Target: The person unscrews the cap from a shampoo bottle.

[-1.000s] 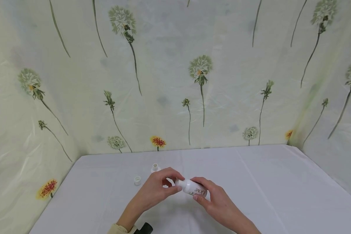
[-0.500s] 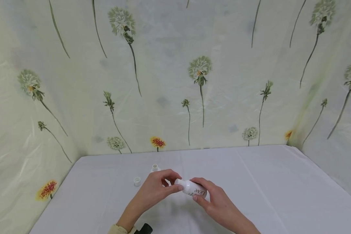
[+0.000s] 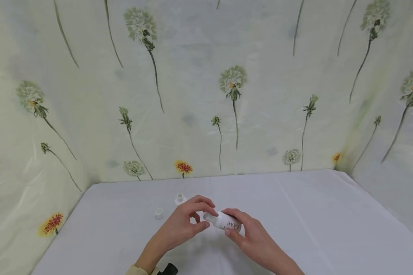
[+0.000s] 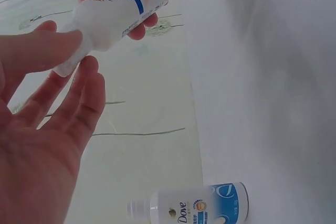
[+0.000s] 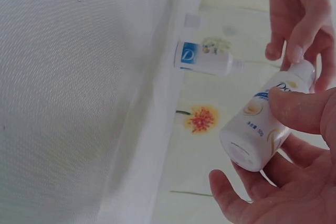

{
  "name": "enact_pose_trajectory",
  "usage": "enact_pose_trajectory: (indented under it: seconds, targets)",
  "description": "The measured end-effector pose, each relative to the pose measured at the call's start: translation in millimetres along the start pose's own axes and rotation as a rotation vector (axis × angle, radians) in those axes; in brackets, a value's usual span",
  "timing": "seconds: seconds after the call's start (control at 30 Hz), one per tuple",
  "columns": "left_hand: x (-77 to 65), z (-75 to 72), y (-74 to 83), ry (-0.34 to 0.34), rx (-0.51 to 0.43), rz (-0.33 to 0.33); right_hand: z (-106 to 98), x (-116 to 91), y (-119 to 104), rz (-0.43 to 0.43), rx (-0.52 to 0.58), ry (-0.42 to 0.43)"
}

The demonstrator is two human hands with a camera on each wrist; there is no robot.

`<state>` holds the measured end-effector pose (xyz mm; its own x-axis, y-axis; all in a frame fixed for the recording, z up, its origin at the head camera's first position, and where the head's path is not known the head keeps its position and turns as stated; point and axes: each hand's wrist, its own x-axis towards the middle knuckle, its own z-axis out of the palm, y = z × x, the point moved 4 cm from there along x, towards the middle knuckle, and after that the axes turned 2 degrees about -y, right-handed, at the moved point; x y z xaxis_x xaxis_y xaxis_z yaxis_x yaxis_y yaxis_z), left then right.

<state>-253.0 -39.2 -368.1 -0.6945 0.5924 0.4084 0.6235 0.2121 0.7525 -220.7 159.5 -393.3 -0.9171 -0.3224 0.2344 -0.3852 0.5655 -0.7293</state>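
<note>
My right hand [image 3: 256, 238] grips a small white Dove bottle [image 3: 231, 224], thumb on the near side and fingers round the back. The bottle is tilted above the table, its white cap [image 3: 208, 216] pointing left toward my left hand [image 3: 179, 225]. That hand's fingers are spread loosely about the cap; in the head view the index finger reaches over it while the thumb stands a little off below. In the left wrist view the thumb overlaps the cap. Behind my left hand stands a second Dove bottle [image 4: 181, 208], upright, its neck uncovered.
A loose white cap [image 3: 159, 213] lies on the white-covered table [image 3: 313, 221], left of the standing bottle. Flower-printed sheeting [image 3: 192, 95] rises behind the table and along both sides. A black device [image 3: 170, 269] sits at my left wrist by the sleeve.
My left thumb and fingers have loosened from the cap and spread apart; earlier they pinched it. The right hand keeps its grip on the bottle, and the view has shifted slightly.
</note>
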Motion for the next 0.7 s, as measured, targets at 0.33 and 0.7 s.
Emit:
enact_pose_trajectory:
  seconds: [0.33, 0.7]
  targets:
    - [0.9, -1.6, -0.2, 0.000, -0.007, -0.055, -0.3, 0.0, -1.9, 0.007, -0.001, 0.013]
    - [1.1, -5.1, -3.7, -0.005, 0.104, -0.178, 0.6, -0.8, -4.0, -0.027, -0.041, 0.033]
